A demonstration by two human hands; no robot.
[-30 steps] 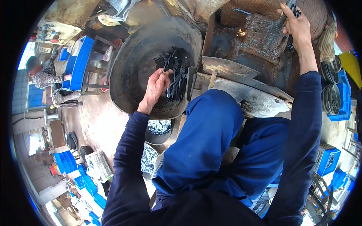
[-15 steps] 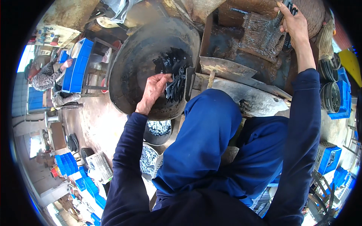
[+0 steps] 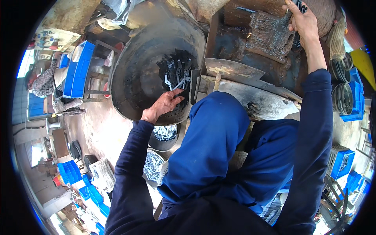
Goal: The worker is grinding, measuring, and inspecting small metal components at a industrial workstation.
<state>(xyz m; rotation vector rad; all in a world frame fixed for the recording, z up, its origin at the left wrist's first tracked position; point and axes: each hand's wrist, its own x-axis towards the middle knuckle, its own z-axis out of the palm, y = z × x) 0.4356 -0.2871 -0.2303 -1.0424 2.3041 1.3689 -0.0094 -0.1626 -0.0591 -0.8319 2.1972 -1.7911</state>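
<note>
A big dark round metal pan [image 3: 133, 82] holds a pile of small flat metal pieces [image 3: 176, 72] on its right side. My left hand [image 3: 164, 105] lies on the pan's inner wall with its fingertips at the lower edge of the pile; whether it holds pieces is unclear. My right hand [image 3: 302, 24] is raised at the upper right, closed around a dark machine handle [image 3: 298, 8] above a grimy, rusty machine block [image 3: 266, 31]. Blue sleeves and my blue-clad knee fill the lower middle.
A bent metal chute [image 3: 235, 70] sits between pan and machine. Bowls of metal parts [image 3: 163, 134] stand under the pan. Blue crates [image 3: 80, 70] and another person [image 3: 43, 80] are at the left. Stacked dark rings [image 3: 342, 98] and more blue crates [image 3: 352, 113] are at the right.
My left hand has drawn back from the middle of the pile toward the pan's near rim. My right hand stays on the handle.
</note>
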